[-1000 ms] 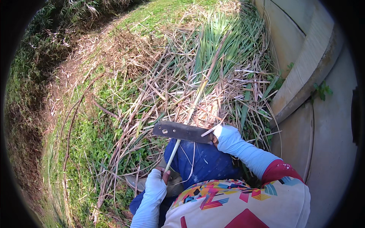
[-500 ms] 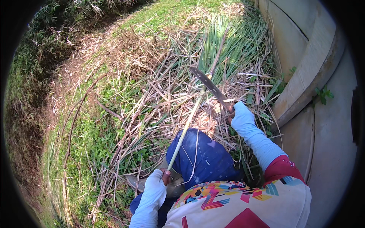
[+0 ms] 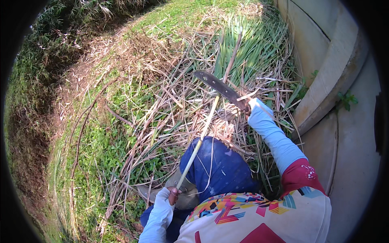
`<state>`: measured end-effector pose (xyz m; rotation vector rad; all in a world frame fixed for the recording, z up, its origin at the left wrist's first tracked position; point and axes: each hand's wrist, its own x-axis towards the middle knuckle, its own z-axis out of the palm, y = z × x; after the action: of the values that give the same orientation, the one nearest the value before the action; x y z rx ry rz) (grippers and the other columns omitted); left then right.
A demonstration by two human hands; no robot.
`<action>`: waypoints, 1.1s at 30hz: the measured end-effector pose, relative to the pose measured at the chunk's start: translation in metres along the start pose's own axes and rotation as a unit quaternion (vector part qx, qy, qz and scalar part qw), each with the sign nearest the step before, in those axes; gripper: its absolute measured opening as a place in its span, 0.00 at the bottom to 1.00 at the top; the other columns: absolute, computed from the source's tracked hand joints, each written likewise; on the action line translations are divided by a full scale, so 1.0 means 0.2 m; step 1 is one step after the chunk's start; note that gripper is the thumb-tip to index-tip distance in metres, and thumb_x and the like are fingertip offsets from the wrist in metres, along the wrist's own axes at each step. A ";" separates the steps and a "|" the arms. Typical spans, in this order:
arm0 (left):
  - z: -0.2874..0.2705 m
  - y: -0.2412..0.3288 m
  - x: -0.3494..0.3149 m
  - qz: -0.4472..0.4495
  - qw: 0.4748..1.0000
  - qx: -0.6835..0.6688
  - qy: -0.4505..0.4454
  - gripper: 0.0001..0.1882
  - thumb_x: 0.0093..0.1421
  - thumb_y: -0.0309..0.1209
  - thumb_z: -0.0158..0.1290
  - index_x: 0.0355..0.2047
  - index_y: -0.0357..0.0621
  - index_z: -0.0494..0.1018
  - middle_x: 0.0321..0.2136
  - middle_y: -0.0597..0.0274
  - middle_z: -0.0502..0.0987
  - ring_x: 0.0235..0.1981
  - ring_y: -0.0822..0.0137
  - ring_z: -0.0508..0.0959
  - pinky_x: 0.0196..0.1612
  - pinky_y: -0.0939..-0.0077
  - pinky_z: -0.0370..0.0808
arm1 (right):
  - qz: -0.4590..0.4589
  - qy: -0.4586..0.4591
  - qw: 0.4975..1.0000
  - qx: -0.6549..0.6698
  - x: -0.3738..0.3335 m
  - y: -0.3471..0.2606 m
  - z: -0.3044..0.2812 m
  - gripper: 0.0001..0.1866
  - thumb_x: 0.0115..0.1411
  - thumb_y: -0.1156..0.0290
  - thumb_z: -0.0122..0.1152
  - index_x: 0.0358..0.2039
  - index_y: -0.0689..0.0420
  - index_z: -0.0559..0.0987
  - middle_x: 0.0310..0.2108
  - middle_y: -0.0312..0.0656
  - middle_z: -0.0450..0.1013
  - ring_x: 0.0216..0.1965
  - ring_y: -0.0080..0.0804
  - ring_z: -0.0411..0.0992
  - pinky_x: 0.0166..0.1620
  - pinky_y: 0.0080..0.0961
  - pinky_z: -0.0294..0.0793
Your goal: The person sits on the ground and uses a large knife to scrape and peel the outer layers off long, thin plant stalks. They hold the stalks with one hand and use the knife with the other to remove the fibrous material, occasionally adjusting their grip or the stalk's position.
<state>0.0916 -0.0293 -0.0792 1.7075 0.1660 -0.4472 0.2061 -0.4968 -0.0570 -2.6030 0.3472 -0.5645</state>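
Note:
My left hand [image 3: 172,196], low in the picture, is closed around the near end of a long pale green-yellow stalk [image 3: 199,142]. The stalk slants up and away past my bent knee. In my right hand [image 3: 256,113] is the handle of a machete [image 3: 219,86] with a dark, broad blade pointing left. The blade passes across the line of the stalk at its far end; whether they touch I cannot tell. Beyond the blade, a brown stick [image 3: 234,54] runs on in nearly the same direction. Its lower end is hidden.
Dry straw-like strips [image 3: 158,107] cover the ground ahead, with a bed of long green leaves [image 3: 253,50] farther off. A concrete wall [image 3: 352,133] with a slanted rib [image 3: 330,77] stands close on the right. To the left, a thin bare branch [image 3: 83,125] crosses low green plants.
My left hand has shifted slightly down and left, drawing the stalk toward me. The machete blade has turned a little, its tip now farther left.

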 end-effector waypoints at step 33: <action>0.18 0.14 -0.07 0.076 0.919 0.386 -0.002 0.11 0.70 0.37 0.54 0.42 0.43 0.78 0.28 0.47 0.79 0.32 0.46 0.81 0.38 0.57 0.75 | -0.029 -0.117 0.993 0.009 -0.42 0.11 0.28 0.28 0.47 0.68 0.74 0.51 0.51 0.78 0.34 0.46 0.80 0.38 0.50 0.80 0.42 0.41 0.79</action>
<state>0.0808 -0.0670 -0.0526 2.4723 -0.1771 -0.4263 0.1530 -0.4682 -0.1408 -2.6326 0.1900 -0.2748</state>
